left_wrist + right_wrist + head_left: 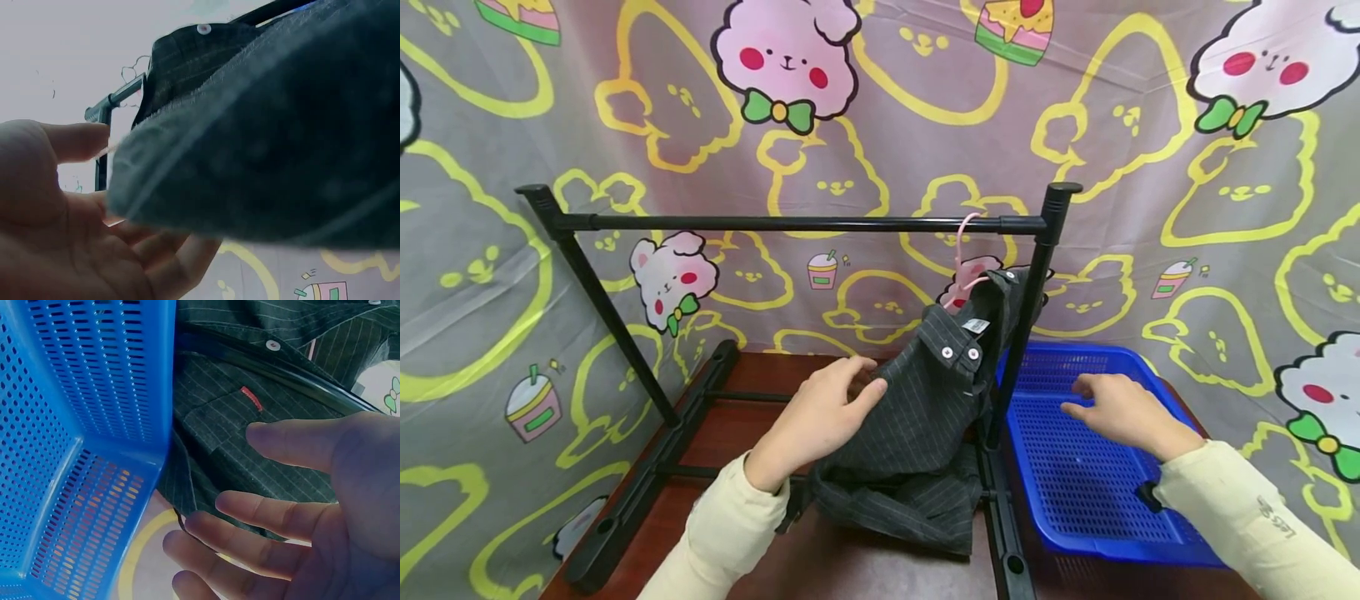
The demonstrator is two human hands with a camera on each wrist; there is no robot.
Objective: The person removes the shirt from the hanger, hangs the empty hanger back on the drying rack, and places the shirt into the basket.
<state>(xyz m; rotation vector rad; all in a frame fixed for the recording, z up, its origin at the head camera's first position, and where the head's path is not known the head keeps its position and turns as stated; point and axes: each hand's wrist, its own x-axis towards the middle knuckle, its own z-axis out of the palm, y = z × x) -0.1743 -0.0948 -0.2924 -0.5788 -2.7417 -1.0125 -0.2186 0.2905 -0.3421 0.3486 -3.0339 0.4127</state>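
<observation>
A dark pinstriped garment (pixel 917 408) with white buttons hangs from a pink hanger (pixel 959 242) at the right end of the black rack's top bar (pixel 775 223). Its lower part lies folded over the rack's base. My left hand (pixel 823 412) is at the garment's left side, thumb and fingers apart. In the left wrist view the cloth (pixel 262 162) partly covers that hand's fingers; whether they touch it I cannot tell. My right hand (pixel 1123 412) hovers above the blue basket (pixel 1060 450), holding nothing. The right wrist view shows its fingers (pixel 250 544) spread.
The rack's right post (pixel 1030 317) stands between the garment and the basket. On the left are another post (pixel 617 325) and a base foot (pixel 647 475). A patterned curtain (pixel 880 150) hangs behind the reddish-brown table (pixel 745 433).
</observation>
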